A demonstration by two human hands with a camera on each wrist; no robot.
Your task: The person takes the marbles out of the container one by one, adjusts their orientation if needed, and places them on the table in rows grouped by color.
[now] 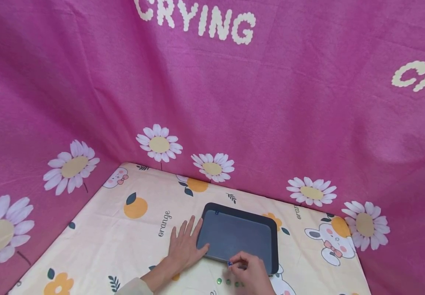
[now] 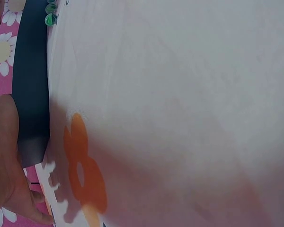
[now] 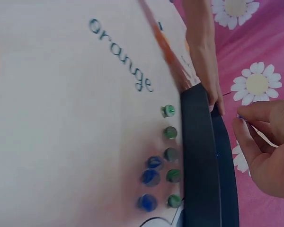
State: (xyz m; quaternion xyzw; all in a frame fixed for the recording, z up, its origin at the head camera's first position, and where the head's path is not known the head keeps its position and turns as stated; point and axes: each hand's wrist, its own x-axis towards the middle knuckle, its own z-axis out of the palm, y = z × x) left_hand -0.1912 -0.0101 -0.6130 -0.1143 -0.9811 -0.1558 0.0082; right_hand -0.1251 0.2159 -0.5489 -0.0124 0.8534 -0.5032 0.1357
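A dark grey rectangular tray (image 1: 238,233) lies on the cloth-covered table. My left hand (image 1: 186,248) rests at its left edge with fingers spread and thumb along the near corner; in the left wrist view the same hand (image 2: 7,165) lies against the tray wall (image 2: 33,80). Over the tray's near rim, my right hand (image 1: 251,270) pinches a blue marble (image 1: 230,264) between thumb and fingertips. Another small blue marble (image 1: 217,212) sits inside, at the far left corner. Outside the near wall, several green marbles (image 3: 170,132) form a row, with blue marbles (image 3: 150,177) beside them.
The table has a cream cloth (image 1: 142,237) printed with oranges, flowers and rabbits. A magenta curtain (image 1: 212,102) with daisies and white letters surrounds the table's far and side edges.
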